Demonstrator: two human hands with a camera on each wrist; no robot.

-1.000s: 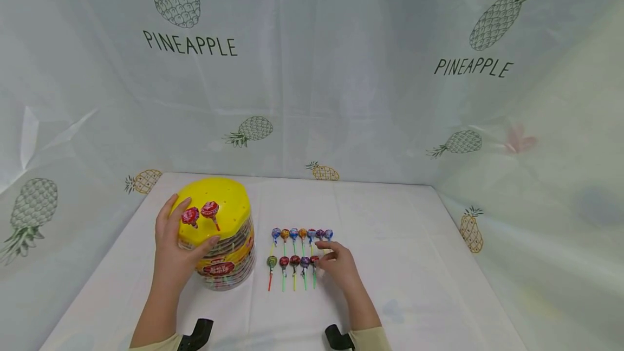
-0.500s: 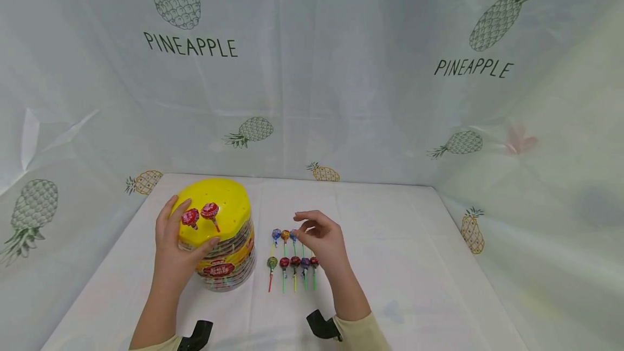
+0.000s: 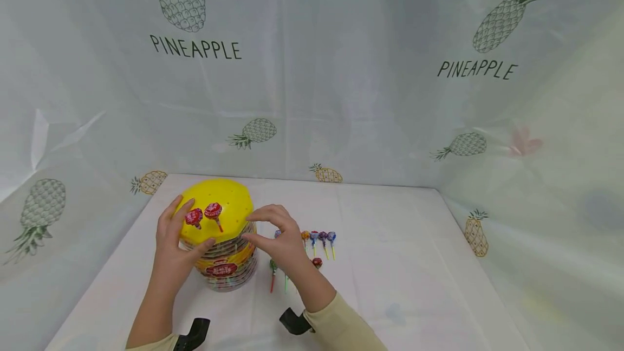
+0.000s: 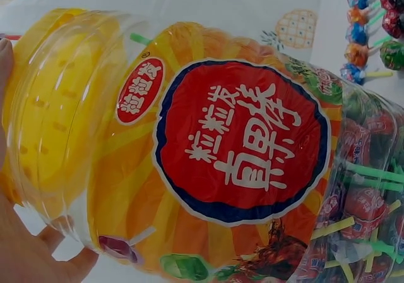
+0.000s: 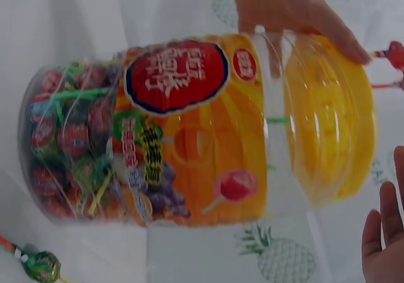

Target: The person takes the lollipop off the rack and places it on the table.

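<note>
A clear plastic candy jar (image 3: pixel 221 267) with a yellow lid (image 3: pixel 231 199) stands at the left of the table. Two red lollipops (image 3: pixel 213 210) stick out of the top of that lid. My left hand (image 3: pixel 171 242) grips the lid's left side, thumb at the front. On the lid's other side is my right hand (image 3: pixel 280 234), its fingers spread and holding nothing; the right wrist view shows its fingers (image 5: pixel 382 226) apart from the lid. Several wrapped lollipops (image 3: pixel 323 237) form a back row, with a front row (image 3: pixel 317 262) nearer me, both partly hidden by my right arm.
A white cloth covers the table (image 3: pixel 380 264). Behind and beside it hangs a pale curtain (image 3: pixel 341 96) printed with pineapples. Many more lollipops (image 5: pixel 69 138) fill the lower part of the jar.
My right hand has moved left, from the right end of the lollipop rows across them to the jar's lid. The left hand has stayed on the lid.
</note>
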